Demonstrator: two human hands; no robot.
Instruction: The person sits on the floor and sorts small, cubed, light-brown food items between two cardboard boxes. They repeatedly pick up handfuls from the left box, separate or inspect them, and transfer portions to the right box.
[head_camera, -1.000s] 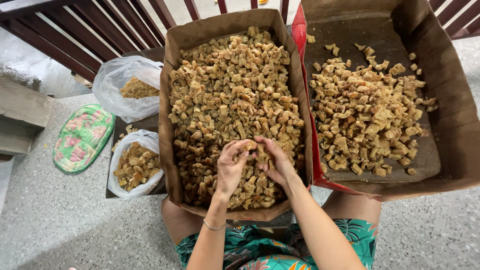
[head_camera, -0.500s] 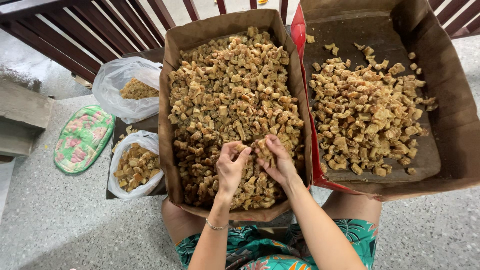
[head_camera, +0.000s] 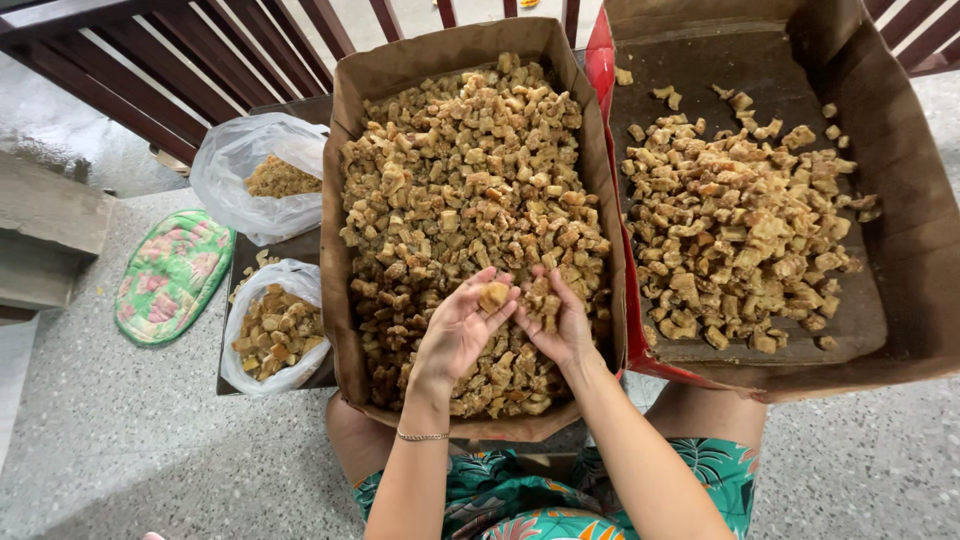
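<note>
A cardboard box (head_camera: 335, 230) in front of me is full of small golden-brown fried chunks (head_camera: 460, 170). Over its near end my left hand (head_camera: 455, 330) is turned palm up, with one round chunk (head_camera: 493, 296) held at its fingertips. Beside it and touching it, my right hand (head_camera: 555, 320) is cupped around a few more chunks. Both hands hover just above the pile. A thin bracelet is on my left wrist.
A second, wider cardboard box (head_camera: 900, 200) at the right holds a thinner layer of chunks (head_camera: 740, 230). At the left, two clear plastic bags (head_camera: 255, 165) (head_camera: 270, 330) hold similar pieces. A green flowered cushion (head_camera: 170, 275) lies on the speckled floor. Dark wooden railing (head_camera: 180, 60) runs behind.
My left hand has turned palm up and lifted one chunk off the pile. My right hand has stayed next to it, curled over the chunks.
</note>
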